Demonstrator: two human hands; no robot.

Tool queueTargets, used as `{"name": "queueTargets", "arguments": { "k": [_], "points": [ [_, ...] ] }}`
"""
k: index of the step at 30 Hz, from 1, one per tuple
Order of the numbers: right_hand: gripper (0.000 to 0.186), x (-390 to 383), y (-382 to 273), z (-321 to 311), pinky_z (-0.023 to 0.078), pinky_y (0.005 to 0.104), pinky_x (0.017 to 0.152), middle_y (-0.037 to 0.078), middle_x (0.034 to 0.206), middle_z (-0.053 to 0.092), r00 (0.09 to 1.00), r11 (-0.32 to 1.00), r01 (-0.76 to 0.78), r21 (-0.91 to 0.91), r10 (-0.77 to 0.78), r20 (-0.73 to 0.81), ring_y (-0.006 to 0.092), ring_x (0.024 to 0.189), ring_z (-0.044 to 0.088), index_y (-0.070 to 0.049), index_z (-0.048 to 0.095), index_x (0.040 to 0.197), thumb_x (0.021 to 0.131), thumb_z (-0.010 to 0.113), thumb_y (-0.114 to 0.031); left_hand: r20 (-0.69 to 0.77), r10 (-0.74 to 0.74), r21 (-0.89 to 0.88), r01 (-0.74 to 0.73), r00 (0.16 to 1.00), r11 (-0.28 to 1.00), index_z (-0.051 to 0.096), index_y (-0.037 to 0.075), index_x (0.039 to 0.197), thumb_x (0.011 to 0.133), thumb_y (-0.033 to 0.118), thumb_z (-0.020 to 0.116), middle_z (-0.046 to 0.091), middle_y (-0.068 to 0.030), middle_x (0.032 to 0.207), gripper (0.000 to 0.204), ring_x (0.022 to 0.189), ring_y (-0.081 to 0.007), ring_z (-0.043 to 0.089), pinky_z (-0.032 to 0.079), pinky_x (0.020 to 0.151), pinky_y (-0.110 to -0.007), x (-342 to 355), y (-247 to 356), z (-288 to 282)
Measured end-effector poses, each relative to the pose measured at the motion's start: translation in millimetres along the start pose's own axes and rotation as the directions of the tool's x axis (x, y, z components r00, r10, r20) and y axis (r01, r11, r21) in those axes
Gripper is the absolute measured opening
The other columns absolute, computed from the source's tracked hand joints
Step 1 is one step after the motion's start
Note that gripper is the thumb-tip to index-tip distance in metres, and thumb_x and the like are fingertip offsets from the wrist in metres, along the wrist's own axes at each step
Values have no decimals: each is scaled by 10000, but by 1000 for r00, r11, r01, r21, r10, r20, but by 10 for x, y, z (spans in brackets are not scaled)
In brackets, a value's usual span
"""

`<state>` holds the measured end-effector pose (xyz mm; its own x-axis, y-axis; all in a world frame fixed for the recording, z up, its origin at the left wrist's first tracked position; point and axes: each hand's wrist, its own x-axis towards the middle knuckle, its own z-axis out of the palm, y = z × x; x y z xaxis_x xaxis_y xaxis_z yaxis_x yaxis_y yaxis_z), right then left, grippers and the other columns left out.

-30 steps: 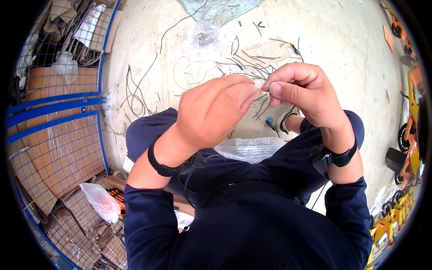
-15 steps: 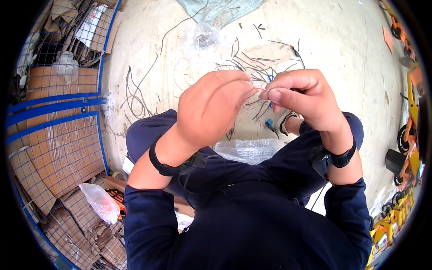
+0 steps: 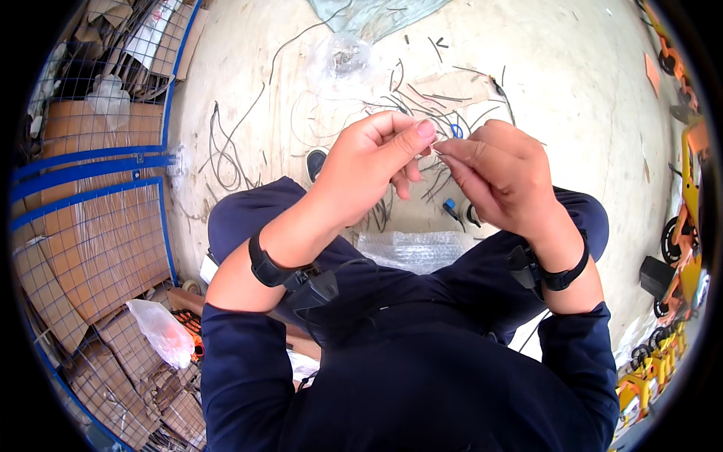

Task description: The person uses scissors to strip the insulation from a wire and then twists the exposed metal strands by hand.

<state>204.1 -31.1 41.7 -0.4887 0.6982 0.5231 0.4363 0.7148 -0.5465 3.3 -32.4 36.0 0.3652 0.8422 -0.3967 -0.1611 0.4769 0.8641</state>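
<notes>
Seemingly, a short thin wire piece (image 3: pixel 431 151) lies roughly level between the fingertips, the left hand (image 3: pixel 370 169) pinching its left end and the right hand (image 3: pixel 501 173) pinching its right end, equally near, above the lap.

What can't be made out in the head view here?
- Item pinched between left hand and right hand: too small, covered by fingertips.
- Floor wires under the hands: partly hidden by them.
- Yellow equipment: cut off by right rim.
- Clear bag's contents: blurred.
</notes>
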Motion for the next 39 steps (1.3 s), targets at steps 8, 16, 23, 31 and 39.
{"name": "queueTargets", "arguments": {
  "k": [8, 16, 23, 31, 39],
  "points": [
    [133, -16, -31, 57, 480, 288, 590, 68, 704, 622, 928, 882, -372, 290, 347, 135, 181, 629, 597, -15, 709, 941, 819, 694, -66, -7, 192, -128, -191, 981, 973, 606, 21, 985, 942, 221, 618, 629, -44, 891, 205, 580, -52, 471, 389, 496, -194, 26, 28, -18],
    [131, -91, -149, 180, 505, 259, 628, 68, 771, 676, 709, 409, -689, 599, 555, 436, 129, 663, 618, -2, 706, 972, 892, 652, -91, -58, 287, -223, -292, 956, 930, 592, 22, 977, 957, 207, 589, 619, -67, 943, 186, 563, -45, 426, 358, 503, -182, 61, 38, -97],
    [144, -162, -150, 335, 466, 324, 547, 95, 707, 661, 986, 960, -149, 237, 162, -35, 231, 589, 623, -33, 717, 913, 771, 707, -10, 43, 253, -323, -226, 967, 919, 590, 31, 1001, 978, 232, 554, 611, -51, 922, 206, 608, -51, 456, 372, 516, -183, 70, 115, -176],
    [166, -206, -71, 378, 449, 322, 523, 79, 601, 612, 982, 986, -114, 122, 130, -135, 227, 520, 597, -17, 703, 912, 746, 720, -7, -5, 120, -160, -119, 993, 980, 591, 2, 1158, 971, 211, 567, 675, -99, 973, 282, 689, -81, 542, 439, 614, -214, 56, 139, -59],
    [196, -221, -35, 371, 422, 313, 508, 47, 567, 580, 989, 998, -34, -51, 26, -146, 201, 485, 561, -25, 689, 919, 728, 720, 10, -70, 250, 81, -245, 966, 966, 636, -17, 1086, 922, 146, 638, 699, -94, 938, 232, 756, -82, 584, 470, 714, -222, -7, 29, 19]
  ]
}}
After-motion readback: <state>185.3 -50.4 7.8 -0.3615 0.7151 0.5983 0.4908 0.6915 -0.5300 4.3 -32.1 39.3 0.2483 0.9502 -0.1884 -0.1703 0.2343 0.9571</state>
